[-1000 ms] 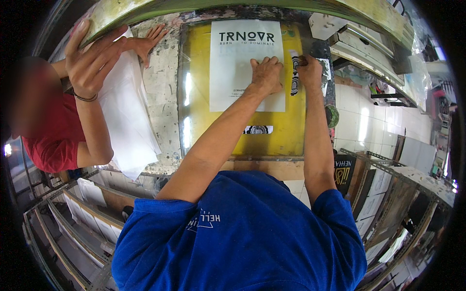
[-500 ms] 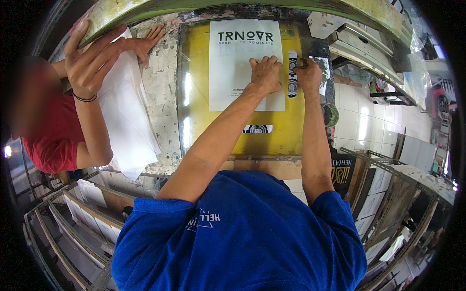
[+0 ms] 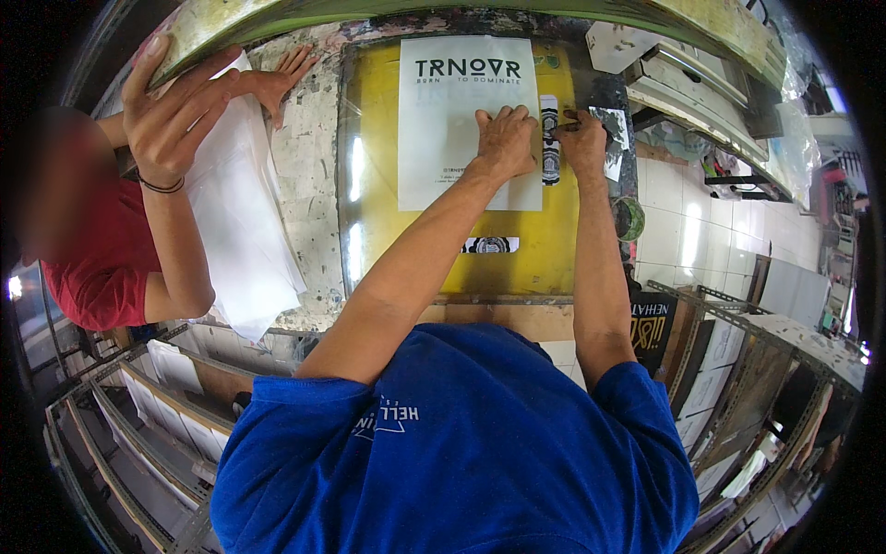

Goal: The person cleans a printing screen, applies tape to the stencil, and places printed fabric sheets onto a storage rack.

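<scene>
A white sheet with black lettering [image 3: 443,138] lies on a yellow panel [image 3: 378,245]. My left hand [image 3: 506,143] rests on the sheet's right edge, its fingers apart and bent, tips down on the paper. Beside that edge, almost touching it, is a narrow black-and-white printed strip [image 3: 551,166], set lengthwise. My right hand [image 3: 586,143] is closed, with thumb and fingers at the strip's right side; the exact grip is partly hidden. A second printed strip [image 3: 494,245] lies crosswise below the sheet, its left end behind my left forearm.
At left, a person in a red top [image 3: 106,240] has one hand raised to the green-edged frame [image 3: 443,23] overhead and another over white paper [image 3: 231,203]. A green tape roll [image 3: 628,219] sits by the panel's right side. Metal racks [image 3: 757,369] stand behind on both sides.
The upright strip has shifted slightly left, toward the sheet, along with the fingers of my right hand. My left hand has stayed in place.
</scene>
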The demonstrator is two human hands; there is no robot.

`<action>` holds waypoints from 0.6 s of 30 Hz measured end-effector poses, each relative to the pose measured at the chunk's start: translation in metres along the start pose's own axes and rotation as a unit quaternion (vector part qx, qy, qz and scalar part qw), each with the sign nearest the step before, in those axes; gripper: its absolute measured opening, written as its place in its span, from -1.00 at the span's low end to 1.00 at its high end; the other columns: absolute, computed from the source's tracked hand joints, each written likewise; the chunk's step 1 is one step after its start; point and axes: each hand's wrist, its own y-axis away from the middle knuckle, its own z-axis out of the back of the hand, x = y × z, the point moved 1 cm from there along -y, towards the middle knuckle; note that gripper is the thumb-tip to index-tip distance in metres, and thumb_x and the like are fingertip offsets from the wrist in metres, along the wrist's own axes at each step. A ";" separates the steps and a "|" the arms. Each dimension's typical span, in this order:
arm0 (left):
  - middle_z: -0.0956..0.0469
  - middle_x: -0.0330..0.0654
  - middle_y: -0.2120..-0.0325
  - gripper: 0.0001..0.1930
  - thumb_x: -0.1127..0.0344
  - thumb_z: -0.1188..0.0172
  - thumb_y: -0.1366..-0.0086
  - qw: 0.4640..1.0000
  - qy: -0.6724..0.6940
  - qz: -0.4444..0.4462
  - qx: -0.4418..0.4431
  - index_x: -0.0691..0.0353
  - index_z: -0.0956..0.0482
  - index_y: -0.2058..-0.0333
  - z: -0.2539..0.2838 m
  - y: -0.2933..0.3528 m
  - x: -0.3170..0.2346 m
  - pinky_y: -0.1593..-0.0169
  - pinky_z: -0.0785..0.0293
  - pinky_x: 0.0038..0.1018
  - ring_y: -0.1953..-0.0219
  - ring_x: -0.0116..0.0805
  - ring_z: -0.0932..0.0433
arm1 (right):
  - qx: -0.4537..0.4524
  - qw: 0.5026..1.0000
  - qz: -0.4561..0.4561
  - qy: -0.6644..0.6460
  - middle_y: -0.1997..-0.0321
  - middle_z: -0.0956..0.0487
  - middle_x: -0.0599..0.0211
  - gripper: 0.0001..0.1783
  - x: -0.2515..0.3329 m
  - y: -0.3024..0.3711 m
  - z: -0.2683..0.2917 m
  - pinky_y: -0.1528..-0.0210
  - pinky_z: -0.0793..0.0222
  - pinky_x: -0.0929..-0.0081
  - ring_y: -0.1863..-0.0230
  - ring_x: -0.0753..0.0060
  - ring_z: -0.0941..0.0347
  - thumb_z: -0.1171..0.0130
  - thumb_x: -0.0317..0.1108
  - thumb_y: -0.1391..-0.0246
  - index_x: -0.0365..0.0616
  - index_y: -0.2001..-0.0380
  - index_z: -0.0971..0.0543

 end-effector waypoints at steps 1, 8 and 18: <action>-0.49 -0.36 0.03 -0.39 0.16 -0.52 0.15 1.000 0.002 0.000 0.001 0.03 -0.63 0.02 0.000 0.000 -0.001 -0.06 -0.10 -0.15 -0.07 -0.36 -0.42 | -0.001 1.000 0.002 0.000 0.23 -0.67 -0.12 -0.50 0.000 0.000 0.000 0.02 -0.51 0.22 0.10 -0.01 -0.64 -0.40 -0.37 0.25 -0.25 0.12 -0.65; -0.49 -0.35 0.02 -0.38 0.16 -0.53 0.16 1.000 0.005 -0.002 0.002 0.03 -0.62 0.01 0.003 0.002 0.000 -0.06 -0.10 -0.14 -0.09 -0.35 -0.41 | 0.004 0.999 0.033 0.000 0.25 -0.68 -0.05 -0.50 0.008 0.005 0.003 0.07 -0.53 0.25 0.12 0.01 -0.65 -0.42 -0.43 0.25 -0.26 0.12 -0.64; -0.51 -0.34 0.04 -0.40 0.18 -0.52 0.19 1.000 0.014 -0.007 -0.021 0.04 -0.64 0.05 0.000 0.002 0.000 -0.04 -0.10 -0.15 -0.06 -0.34 -0.43 | -0.018 0.998 0.055 0.021 0.22 -0.68 0.02 -0.39 0.003 0.005 0.000 0.07 -0.54 0.28 0.14 0.05 -0.65 -0.47 -0.44 0.32 -0.26 0.05 -0.61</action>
